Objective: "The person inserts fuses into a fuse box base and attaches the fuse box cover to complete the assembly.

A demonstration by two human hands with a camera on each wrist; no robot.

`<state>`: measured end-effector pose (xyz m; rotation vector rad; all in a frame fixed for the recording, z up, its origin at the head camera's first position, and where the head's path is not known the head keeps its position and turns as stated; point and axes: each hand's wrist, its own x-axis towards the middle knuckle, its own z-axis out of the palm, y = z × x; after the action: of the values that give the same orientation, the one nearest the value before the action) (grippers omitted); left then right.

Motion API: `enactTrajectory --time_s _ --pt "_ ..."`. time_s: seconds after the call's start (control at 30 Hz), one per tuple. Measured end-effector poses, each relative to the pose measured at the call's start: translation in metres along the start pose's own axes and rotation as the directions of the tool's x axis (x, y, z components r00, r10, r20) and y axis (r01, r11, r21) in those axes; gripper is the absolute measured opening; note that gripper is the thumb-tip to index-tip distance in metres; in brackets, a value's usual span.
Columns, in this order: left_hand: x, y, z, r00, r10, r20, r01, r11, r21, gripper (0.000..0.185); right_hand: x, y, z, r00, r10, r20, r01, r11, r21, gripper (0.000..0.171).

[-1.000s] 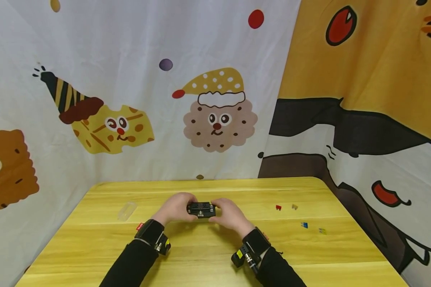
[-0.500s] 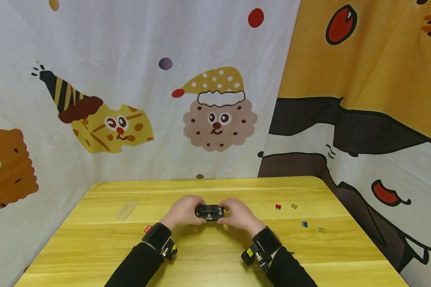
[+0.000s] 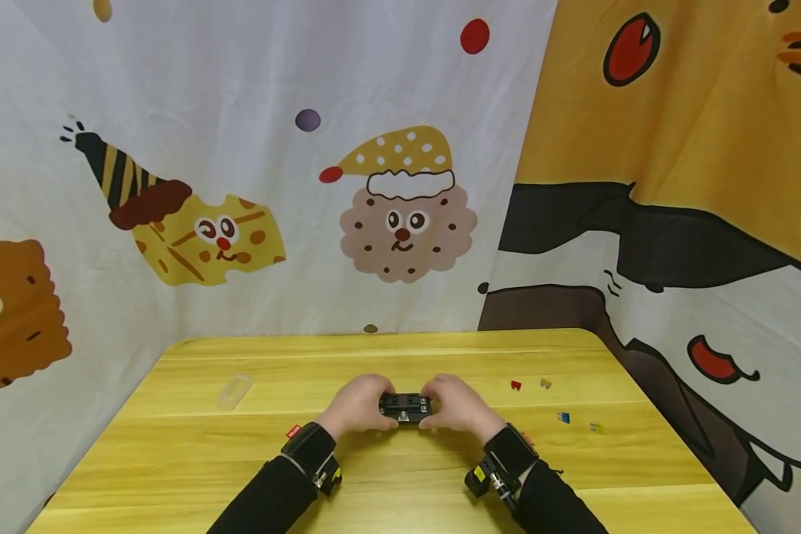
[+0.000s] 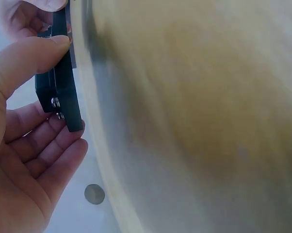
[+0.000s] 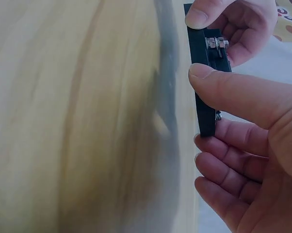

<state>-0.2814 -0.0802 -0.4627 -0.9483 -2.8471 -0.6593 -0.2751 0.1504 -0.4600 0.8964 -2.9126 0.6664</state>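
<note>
A small black block with metal screws [image 3: 405,407] is held between both hands just above the yellow table [image 3: 173,452]. My left hand [image 3: 362,404] grips its left end, thumb on the near face and fingers behind. My right hand [image 3: 457,404] grips its right end the same way. In the left wrist view the black block [image 4: 63,92] is pinched by the thumb [image 4: 24,63]. The right wrist view shows the black block [image 5: 204,82] between thumb [image 5: 233,92] and fingers.
A clear plastic cover [image 3: 235,391] lies on the table's left. Small coloured pieces lie at the right: red [image 3: 516,385], tan [image 3: 545,384], blue [image 3: 564,417], yellow [image 3: 597,428]. Cartoon-printed curtains hang behind and to the right.
Both hands have carried the black block toward me and to the right, lower over the table. Their grip on it is unchanged.
</note>
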Motion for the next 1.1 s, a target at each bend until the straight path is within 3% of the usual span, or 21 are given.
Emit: enactTrajectory --time_s 0.27,0.53,1.1 --pt "0.000 0.004 0.005 0.999 -0.018 0.050 0.015 0.998 0.054 0.037 -0.004 0.005 0.007 0.998 0.050 0.045 -0.053 0.997 0.064 0.044" --pt "0.000 0.007 0.006 0.997 -0.021 0.077 0.013 0.996 0.093 0.035 -0.005 0.001 0.008 0.999 0.022 0.038 -0.022 1.000 0.003 0.041" --pt "-0.009 0.000 -0.002 0.997 -0.019 0.076 0.019 1.000 -0.002 0.035 -0.004 0.001 0.011 0.997 0.062 0.045 -0.060 0.998 -0.035 0.045"
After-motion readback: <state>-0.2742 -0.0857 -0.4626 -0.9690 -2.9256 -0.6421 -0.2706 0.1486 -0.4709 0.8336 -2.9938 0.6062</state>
